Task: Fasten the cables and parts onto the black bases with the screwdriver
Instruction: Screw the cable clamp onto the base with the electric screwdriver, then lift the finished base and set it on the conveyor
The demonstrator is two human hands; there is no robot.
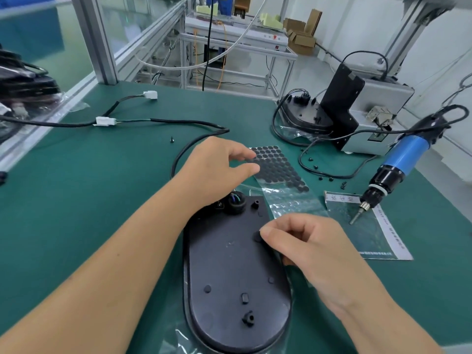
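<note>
A black oval base (229, 267) lies flat on the green mat in front of me, a round black grommet (235, 200) with wires at its far end. My right hand (316, 251) pinches a small round black pad (257, 236) against the base's upper right. My left hand (217, 167) hovers over a clear sheet of several black round pads (278, 167), fingers bent, thumb and forefinger close together and nothing visible between them. The blue and black electric screwdriver (398, 159) lies on the mat at the right, tip down on a plastic bag (367, 226).
A black cable with white connectors (106, 121) runs across the mat's far left. A second black base (306, 113) with its cable sits far right beside a grey screw feeder box (378, 116). Loose black screws (329, 178) lie scattered near the screwdriver; one screw (172, 140) lies mid-mat.
</note>
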